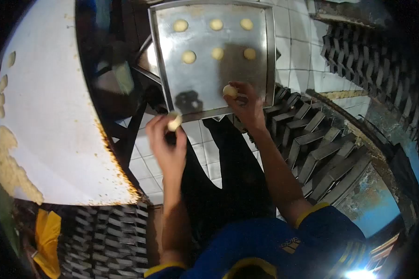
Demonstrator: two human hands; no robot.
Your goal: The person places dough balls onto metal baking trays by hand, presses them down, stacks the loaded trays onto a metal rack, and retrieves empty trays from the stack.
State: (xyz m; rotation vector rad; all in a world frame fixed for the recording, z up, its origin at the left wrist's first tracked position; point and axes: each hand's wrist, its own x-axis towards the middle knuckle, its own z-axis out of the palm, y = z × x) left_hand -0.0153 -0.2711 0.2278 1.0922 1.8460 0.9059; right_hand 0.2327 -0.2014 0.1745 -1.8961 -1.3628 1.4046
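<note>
Seen from above, a person's left hand (167,148) pinches a pale dough ball (174,122) at the near left corner of a rectangular metal baking tray (202,76), while the right hand (248,108) grasps a second dough ball (230,91) over the tray's near right part, blocking some of it. Six more balls (216,24) sit there in two rows of three toward the far end. Close around — a rust-edged white worktop (56,121) bearing a ragged dough sheet (7,156) at left, stacked metal pans (319,139) crowding the right, and white floor tiles (142,168) below
</note>
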